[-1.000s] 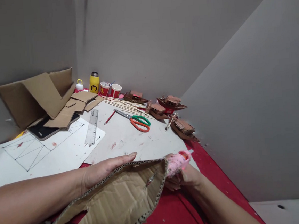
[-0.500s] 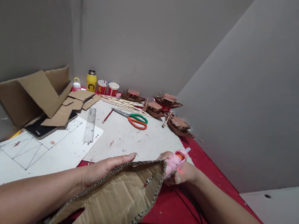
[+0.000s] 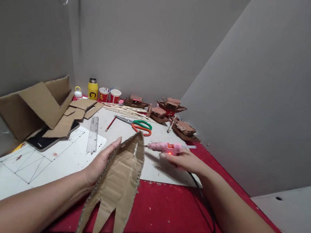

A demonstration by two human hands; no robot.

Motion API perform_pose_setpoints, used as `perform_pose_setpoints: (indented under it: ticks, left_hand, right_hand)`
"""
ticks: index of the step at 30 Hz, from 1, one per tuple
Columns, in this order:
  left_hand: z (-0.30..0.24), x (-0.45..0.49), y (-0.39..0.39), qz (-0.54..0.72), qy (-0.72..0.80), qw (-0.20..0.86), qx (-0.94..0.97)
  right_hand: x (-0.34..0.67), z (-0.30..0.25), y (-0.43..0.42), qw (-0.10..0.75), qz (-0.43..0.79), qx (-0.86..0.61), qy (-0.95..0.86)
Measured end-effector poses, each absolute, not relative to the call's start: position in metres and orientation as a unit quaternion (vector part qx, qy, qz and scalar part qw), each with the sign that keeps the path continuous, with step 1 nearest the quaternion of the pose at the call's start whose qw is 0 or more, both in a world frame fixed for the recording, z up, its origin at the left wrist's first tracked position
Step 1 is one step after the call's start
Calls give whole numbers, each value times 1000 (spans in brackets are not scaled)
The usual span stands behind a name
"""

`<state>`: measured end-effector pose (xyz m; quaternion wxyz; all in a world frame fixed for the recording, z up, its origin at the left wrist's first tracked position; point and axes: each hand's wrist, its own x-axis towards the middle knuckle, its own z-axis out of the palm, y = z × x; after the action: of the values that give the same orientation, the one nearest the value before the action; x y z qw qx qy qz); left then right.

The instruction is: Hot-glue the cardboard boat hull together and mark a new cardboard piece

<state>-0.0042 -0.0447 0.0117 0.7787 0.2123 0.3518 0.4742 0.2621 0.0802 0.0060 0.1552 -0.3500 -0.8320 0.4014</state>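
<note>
My left hand [image 3: 100, 165] grips the edge of a curved cardboard boat hull [image 3: 117, 181], its pointed end up and its other end cut into several tapering strips. Most of my left fingers are hidden behind the cardboard. Inside the hull near the tip runs a pale glossy streak. My right hand [image 3: 182, 159] is closed round a pink hot glue gun [image 3: 163, 148] with a lit red light and a glue stick poking out of its rear. The nozzle points left, just beside the hull's tip. A dark cord hangs below the gun.
Scissors [image 3: 141, 126], a red pencil [image 3: 110, 123] and a clear ruler [image 3: 92, 135] lie beyond my hands. Wooden sticks [image 3: 128, 111] and several brown model boats [image 3: 183, 128] sit behind. Cardboard pieces [image 3: 60, 121], a phone [image 3: 44, 140], paper cups [image 3: 115, 95] and a yellow bottle [image 3: 93, 89] stand left.
The hull has swung upright with its tip raised. The glue gun has been drawn out from the hull's inside, and my right hand now holds it outside, to the right of the tip.
</note>
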Motion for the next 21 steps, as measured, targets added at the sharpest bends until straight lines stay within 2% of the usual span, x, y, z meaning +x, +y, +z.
perform_pose_setpoints:
  ticks: [3,5,8,11,13,16,18,21]
  left_hand:
    - [11,-7,-40,533,362,742,185]
    - [10,-7,-40,568,372,714,175]
    - [11,-4,-43,588,407,678,170]
    - [14,-1,-45,642,440,599,188]
    - [15,1,-46,665,445,563,206]
    - [15,4,-47,668,444,552,227]
    - [14,6,-48,658,443,552,259]
    - [9,6,-51,619,442,558,332]
  right_hand:
    - [255,2,84,154,245,-425,-858]
    - [255,0,85,122,153,-490,-849]
    - [263,6,79,72,95,-547,-829]
    - [271,24,56,71,58,-556,-826]
    - [266,38,31,151,40,-533,-831]
    - [239,49,-4,328,133,-442,-824]
    - [212,48,-17,374,213,-407,-805]
    - [175,40,-18,393,275,-386,-788]
